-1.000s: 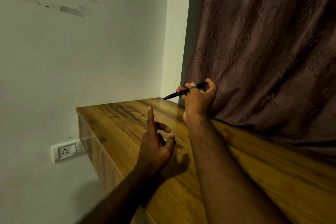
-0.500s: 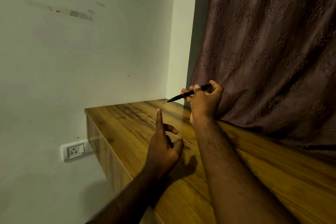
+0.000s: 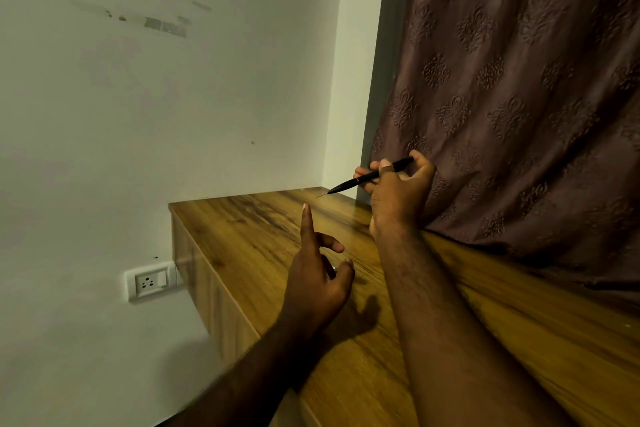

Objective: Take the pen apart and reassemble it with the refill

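Observation:
My right hand (image 3: 398, 198) is raised above the far part of the wooden table (image 3: 249, 239) and grips a slim black pen (image 3: 367, 177). The pen lies nearly level, its fine tip pointing left and slightly down, clear of the table. My left hand (image 3: 320, 277) hovers nearer to me over the table, index finger pointing up, thumb and other fingers loosely curled. A small pale glint shows between its fingers; I cannot tell what that is. The two hands are apart.
A brown patterned curtain (image 3: 519, 97) hangs behind my right hand and rests along the table's back edge. A white wall stands to the left, with a socket (image 3: 150, 281) below the table's left edge.
The view has shifted a little, so the hands and table sit further right in the frame. Both hands keep the same pose, and the pen stays in my right hand.

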{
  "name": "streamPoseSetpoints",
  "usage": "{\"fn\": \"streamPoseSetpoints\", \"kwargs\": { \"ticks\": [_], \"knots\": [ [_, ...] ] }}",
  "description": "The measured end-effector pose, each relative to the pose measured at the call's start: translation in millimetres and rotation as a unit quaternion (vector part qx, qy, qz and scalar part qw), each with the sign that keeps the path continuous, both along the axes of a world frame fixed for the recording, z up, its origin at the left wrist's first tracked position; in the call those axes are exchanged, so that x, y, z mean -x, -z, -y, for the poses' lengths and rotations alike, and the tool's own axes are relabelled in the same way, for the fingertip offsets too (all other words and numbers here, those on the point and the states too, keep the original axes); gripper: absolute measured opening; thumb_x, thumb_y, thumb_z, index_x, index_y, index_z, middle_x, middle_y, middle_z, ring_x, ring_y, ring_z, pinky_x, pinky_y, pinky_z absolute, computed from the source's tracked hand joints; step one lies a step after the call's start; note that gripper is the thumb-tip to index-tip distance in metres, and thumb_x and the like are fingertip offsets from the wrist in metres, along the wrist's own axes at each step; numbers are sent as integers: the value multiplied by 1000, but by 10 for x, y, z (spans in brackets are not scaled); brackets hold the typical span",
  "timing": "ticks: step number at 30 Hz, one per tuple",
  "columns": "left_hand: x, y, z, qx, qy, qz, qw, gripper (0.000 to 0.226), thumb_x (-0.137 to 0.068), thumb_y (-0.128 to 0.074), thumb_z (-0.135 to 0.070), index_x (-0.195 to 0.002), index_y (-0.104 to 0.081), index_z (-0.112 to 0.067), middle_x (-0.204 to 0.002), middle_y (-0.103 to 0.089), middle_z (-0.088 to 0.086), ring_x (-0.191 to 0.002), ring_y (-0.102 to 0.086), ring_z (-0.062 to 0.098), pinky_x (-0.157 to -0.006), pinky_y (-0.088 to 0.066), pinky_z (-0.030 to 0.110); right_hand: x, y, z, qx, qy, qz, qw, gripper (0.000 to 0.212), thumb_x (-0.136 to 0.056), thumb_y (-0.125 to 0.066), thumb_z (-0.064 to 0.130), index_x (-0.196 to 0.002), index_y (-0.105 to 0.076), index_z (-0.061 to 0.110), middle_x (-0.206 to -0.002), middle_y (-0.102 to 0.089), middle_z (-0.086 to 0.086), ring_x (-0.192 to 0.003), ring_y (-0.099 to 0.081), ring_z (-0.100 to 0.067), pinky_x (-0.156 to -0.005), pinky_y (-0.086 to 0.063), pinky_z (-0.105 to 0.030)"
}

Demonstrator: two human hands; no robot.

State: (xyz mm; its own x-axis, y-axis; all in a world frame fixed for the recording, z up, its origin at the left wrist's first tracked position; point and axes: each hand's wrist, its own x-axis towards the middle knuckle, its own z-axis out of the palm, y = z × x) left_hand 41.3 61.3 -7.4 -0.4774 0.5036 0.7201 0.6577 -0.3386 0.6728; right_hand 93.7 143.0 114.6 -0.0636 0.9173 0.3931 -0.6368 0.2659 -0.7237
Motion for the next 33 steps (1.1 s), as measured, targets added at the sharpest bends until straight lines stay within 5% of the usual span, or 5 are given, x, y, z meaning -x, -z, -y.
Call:
{"fn": "streamPoseSetpoints", "kwargs": {
  "ticks": [10,33],
  "knots": [
    [-5,-5,-3,6,-10,-5,1000,101,-78,-61,-30,-147,12,-36,-95,-57,-14,-60,-59,15,-52,-54,26,13,36,-2,1,10,30,1000,47,-93,-48,-6,-131,-34,17,-88,-61,-12,-61,-68,-23,-64,-62,-39],
    [-4,-12,12,24,-10,-10,1000,100,-75,-61,-34,-151,2,-24,-106,-51,-19,-68,-60,14,-58,-54,22,19,99,-31,21,20,21,999,46,-93,-49,-6,-131,-36,16,-89,-61,-12,-58,-67,-22,-55,-59,-30]
  ]
}}
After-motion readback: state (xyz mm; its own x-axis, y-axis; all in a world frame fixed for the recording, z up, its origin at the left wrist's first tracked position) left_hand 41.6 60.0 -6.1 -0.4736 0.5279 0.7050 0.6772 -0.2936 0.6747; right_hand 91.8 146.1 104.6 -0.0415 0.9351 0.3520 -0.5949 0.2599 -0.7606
